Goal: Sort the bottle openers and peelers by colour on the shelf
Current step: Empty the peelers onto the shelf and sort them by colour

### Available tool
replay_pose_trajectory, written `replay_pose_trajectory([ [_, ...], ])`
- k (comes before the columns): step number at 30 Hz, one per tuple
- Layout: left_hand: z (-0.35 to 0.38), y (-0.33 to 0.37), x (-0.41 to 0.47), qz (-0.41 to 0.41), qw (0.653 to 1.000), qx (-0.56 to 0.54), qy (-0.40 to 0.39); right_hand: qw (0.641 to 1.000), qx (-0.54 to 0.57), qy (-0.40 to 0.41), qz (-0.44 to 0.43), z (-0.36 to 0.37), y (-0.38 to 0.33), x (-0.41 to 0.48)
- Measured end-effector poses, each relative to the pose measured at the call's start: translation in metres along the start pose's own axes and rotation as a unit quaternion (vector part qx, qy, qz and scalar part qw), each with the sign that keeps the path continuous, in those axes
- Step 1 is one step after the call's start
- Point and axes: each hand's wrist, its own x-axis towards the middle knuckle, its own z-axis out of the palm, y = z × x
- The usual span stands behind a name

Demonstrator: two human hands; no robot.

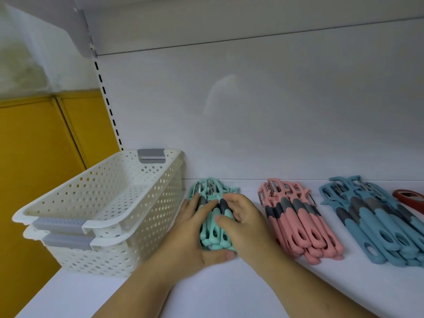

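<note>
A bundle of mint-green peelers (212, 228) lies on the white shelf (206, 292) beside the baskets. My left hand (195, 235) cups the bundle from the left and below, thumb under the handle ends. My right hand (243, 219) presses on it from the right, fingers over the grey grips. To the right lies a pile of pink peelers (302, 223), then a pile of blue peelers (378, 226). A red bottle opener (410, 198) shows at the right edge, partly cut off.
Two stacked white perforated baskets (103, 214) with grey handles stand at the shelf's left end, the top one empty. The white back panel (252, 111) rises close behind the piles. A yellow wall (34, 168) lies past the shelf's left edge.
</note>
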Motion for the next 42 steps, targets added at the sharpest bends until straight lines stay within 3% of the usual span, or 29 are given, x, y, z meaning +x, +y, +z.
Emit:
replay_pose_trajectory([
  [5,0.003,0.004,0.000,0.024,0.999,0.022,0.016,0.985,0.170,-0.034,0.011,-0.004,-0.008,0.000],
  [10,0.000,0.007,-0.001,0.013,0.999,0.030,0.010,0.926,0.372,-0.043,0.056,-0.007,-0.015,0.004],
  [15,-0.001,0.011,-0.002,-0.001,0.997,0.081,0.012,0.982,0.177,0.045,0.042,-0.008,-0.011,0.001],
  [19,0.000,0.010,-0.003,-0.017,0.997,0.076,0.012,0.995,0.075,0.033,0.061,-0.002,-0.007,-0.003],
  [23,0.002,0.008,0.000,-0.067,0.997,-0.013,0.033,0.995,0.048,0.023,0.086,0.000,-0.005,-0.003],
  [35,0.000,0.006,0.004,-0.059,0.996,-0.056,0.021,0.997,-0.019,0.043,0.069,0.003,-0.005,-0.001],
  [42,-0.004,-0.003,-0.001,0.002,0.997,-0.082,0.005,0.997,-0.056,0.038,0.046,-0.004,-0.005,-0.001],
])
